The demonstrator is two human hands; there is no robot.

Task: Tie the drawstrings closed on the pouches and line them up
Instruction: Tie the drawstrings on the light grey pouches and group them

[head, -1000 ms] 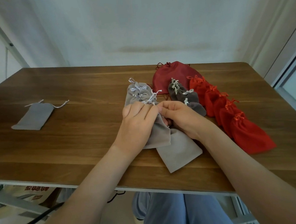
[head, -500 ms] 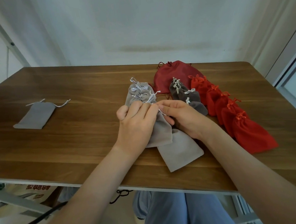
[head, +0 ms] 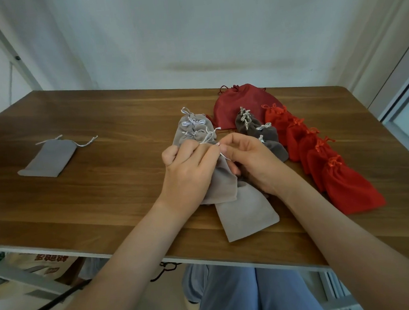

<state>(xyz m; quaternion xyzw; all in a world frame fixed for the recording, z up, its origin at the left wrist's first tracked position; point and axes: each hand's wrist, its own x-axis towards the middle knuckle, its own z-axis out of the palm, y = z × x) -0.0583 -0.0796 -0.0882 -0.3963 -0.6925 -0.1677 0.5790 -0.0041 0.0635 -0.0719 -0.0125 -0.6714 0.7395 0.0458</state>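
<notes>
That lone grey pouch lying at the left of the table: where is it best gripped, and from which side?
I would take the lone grey pouch at its mouth hem, the far end, pinching from above. It lies flat and untied on the table, so there is no body to wrap; its cords splay sideways there, ready for tying.

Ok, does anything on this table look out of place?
One light grey pouch lies alone on the left of the table, drawstrings loose and untied, far from the tied pouches lined up centre-right. Nothing looks spilled or damaged.
</notes>
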